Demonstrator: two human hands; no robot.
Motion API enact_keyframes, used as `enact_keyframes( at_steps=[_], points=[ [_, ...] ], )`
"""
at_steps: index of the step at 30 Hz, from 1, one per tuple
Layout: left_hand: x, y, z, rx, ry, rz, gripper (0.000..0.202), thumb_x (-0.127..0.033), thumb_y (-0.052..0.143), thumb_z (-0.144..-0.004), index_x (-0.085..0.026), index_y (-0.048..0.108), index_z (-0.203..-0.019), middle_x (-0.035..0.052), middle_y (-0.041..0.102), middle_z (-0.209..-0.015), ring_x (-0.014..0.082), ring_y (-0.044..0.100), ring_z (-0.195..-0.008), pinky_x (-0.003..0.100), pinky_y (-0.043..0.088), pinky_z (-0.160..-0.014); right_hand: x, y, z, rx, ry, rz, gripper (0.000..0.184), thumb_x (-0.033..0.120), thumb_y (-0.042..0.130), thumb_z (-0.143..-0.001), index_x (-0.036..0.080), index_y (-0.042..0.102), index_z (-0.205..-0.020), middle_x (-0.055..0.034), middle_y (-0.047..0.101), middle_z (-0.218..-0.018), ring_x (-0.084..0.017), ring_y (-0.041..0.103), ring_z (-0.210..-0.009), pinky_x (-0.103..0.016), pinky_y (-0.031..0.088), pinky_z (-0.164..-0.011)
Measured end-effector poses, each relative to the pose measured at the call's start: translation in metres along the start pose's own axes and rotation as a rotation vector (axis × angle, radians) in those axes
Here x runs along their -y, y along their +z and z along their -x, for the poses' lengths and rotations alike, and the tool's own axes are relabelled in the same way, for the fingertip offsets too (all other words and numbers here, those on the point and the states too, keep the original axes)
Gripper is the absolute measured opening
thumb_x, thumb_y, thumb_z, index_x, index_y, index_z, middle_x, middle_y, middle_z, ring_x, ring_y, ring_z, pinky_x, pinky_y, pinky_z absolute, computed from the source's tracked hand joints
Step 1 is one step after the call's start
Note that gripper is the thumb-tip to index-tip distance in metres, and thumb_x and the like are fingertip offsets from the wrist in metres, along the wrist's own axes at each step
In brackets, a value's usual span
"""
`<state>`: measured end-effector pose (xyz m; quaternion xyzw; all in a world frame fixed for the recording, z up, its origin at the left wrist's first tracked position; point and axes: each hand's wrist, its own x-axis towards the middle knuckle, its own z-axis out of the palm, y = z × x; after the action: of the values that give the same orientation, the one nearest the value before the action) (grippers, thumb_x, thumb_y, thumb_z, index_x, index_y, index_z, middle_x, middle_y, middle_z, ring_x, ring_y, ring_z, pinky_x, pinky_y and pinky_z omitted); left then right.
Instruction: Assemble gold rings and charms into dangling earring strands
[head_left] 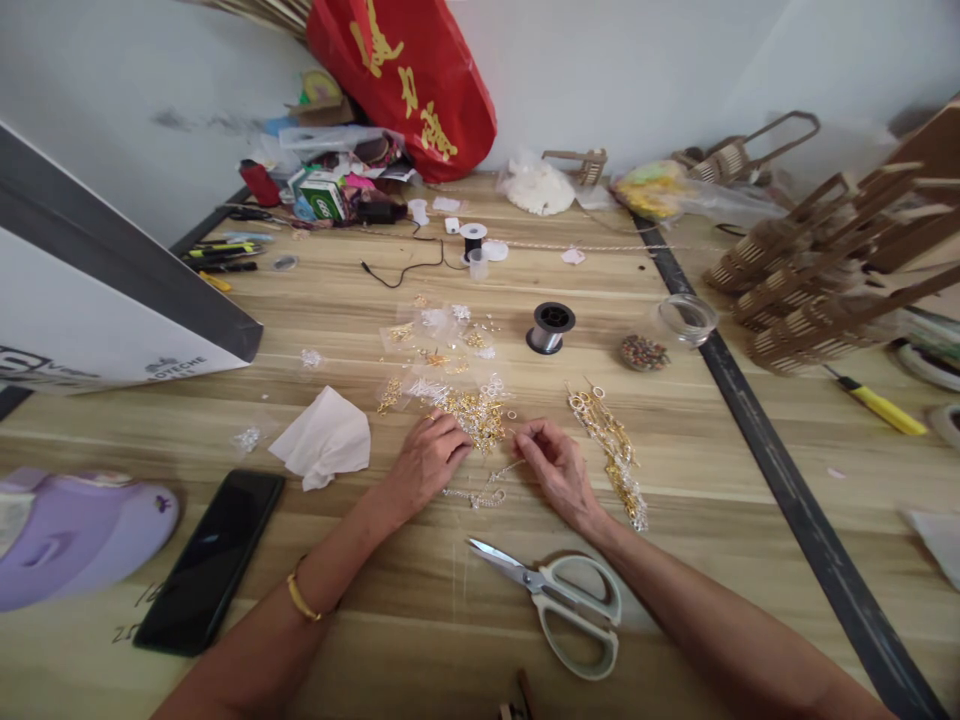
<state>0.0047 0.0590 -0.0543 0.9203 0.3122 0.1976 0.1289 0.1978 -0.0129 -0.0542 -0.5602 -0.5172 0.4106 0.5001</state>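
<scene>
My left hand (429, 465) lies at the near left edge of a pile of small gold and silver beads (480, 415), its fingers loosely bent and touching it. To the pile's right, my right hand (553, 468) is closed in a pinch; what its fingertips hold is too small to make out. A short silver chain (480, 497) lies on the table between the hands. Right of my right hand is a bunch of gold and silver chains (613, 445) with rings at its far end. White-handled scissors (574, 590) lie with parted handles nearer me.
Beyond the pile stand a wire spool (551, 328) and a jar of dark beads (645, 352). At left are a white cloth (324, 440), a black phone (211, 560) and a purple device (90, 535). Small woven baskets (787, 290) and a yellow-handled tool (881, 405) are at right.
</scene>
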Motion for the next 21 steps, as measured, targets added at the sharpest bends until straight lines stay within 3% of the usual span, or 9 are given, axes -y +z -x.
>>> enact_keyframes(
  at_steps=[9, 21],
  points=[
    [-0.0036, -0.0002, 0.0005, 0.041, 0.024, -0.124, 0.018, -0.020, 0.046, -0.088, -0.016, 0.061, -0.079, 0.0044, 0.057, -0.080, 0.0185, 0.050, -0.085, 0.037, 0.042, -0.087, -0.0001, 0.0003, 0.0001, 0.007, 0.002, -0.001, 0.021, 0.036, 0.050, -0.086, 0.017, 0.054, -0.078, -0.0008, 0.056, -0.066, -0.013, 0.050, -0.060, -0.024, 0.039, -0.056],
    [0.0004, -0.0009, -0.0040, -0.131, -0.060, 0.161, 0.010, -0.010, 0.054, -0.079, -0.017, 0.059, -0.074, 0.0018, 0.065, -0.075, 0.0147, 0.058, -0.075, 0.034, 0.043, -0.088, 0.0023, 0.0005, 0.0001, 0.001, 0.005, -0.007, 0.022, 0.037, 0.051, -0.085, 0.017, 0.055, -0.078, -0.0007, 0.055, -0.065, -0.013, 0.050, -0.060, -0.024, 0.039, -0.054]
  ],
)
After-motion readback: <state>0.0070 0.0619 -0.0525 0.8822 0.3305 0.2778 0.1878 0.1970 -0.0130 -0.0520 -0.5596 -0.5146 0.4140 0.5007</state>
